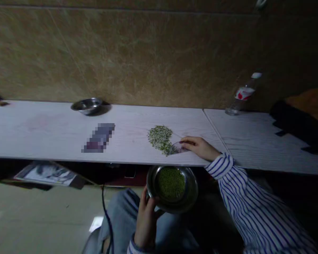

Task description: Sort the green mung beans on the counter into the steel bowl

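My left hand (147, 211) grips the near left rim of a metal bowl (192, 192), just below the table's front edge. Inside the bowl lies a heap of small green beans (171, 181), which look like mung beans. My right hand (197, 145) rests over the table, fingers closed on a thin, see-through flat card (178, 148). The card's left end touches the lower right part of a spread of green and whitish bits (159, 137) on the white tabletop. Those bits are too small to tell exactly; they may be beans or husks.
A second metal bowl (87, 106) stands at the back left, by the wall. A blurred-out flat item (99, 138) lies in front of it. At the back right are a plastic bottle (242, 94) and a dark bag or cloth (299, 123). A cable (106, 211) hangs below the table.
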### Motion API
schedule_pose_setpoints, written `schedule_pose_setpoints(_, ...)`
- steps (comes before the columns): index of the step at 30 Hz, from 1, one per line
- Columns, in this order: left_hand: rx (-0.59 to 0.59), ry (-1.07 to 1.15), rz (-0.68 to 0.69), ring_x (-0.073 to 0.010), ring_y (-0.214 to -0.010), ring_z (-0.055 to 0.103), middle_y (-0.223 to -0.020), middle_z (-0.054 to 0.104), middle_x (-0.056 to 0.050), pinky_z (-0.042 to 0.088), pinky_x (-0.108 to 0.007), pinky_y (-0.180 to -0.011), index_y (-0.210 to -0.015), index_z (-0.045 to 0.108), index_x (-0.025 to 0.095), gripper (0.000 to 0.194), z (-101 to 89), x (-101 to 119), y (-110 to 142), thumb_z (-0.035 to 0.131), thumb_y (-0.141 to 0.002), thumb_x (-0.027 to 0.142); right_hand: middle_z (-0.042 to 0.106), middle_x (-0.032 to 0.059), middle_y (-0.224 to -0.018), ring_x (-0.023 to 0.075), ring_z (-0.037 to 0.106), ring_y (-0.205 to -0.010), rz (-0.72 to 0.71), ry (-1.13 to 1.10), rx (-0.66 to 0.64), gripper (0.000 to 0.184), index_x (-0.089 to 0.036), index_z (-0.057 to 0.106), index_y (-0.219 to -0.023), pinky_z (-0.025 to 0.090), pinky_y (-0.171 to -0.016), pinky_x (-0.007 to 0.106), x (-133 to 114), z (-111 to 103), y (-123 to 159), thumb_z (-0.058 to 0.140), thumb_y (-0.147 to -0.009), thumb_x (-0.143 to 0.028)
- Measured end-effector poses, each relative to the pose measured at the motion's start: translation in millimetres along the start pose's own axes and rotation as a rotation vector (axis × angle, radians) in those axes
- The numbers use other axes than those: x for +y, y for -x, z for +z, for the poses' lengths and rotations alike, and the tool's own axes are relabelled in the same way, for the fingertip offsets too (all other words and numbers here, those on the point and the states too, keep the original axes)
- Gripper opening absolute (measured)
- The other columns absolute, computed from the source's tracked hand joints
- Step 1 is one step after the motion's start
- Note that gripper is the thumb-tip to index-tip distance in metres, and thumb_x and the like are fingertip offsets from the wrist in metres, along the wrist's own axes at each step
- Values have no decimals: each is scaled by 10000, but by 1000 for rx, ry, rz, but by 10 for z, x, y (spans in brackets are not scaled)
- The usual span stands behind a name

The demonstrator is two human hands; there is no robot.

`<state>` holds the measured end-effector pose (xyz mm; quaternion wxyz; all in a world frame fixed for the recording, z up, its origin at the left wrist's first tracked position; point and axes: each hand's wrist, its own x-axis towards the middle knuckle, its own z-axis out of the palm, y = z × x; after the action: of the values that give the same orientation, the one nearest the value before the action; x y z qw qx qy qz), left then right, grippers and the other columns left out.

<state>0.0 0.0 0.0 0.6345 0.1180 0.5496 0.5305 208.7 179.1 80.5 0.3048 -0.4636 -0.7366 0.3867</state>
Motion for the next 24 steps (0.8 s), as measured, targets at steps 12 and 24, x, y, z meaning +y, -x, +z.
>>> schedule_pose_setpoints(12,-60,16,38,-249,-1114,499,-1340,498,-91,519,-346,-746,-1368,396,265,573,-55,-25,-44,557,-819,297,724,64,-930,180,677,-833,-37,-95,23,216,-170,709,-936,526,-832,352,51,82,-315,610,-782,-286)
schedule_pose_setpoints(24,-49,31,37,-235,-1103,512,-1313,521,-70,510,-341,-768,-1319,452,279,518,-38,-30,-41,572,-815,298,737,64,-851,193,702,-815,-26,35,350,192,-173,678,-959,536,-789,337,225,-67,-245,577,-810,-240)
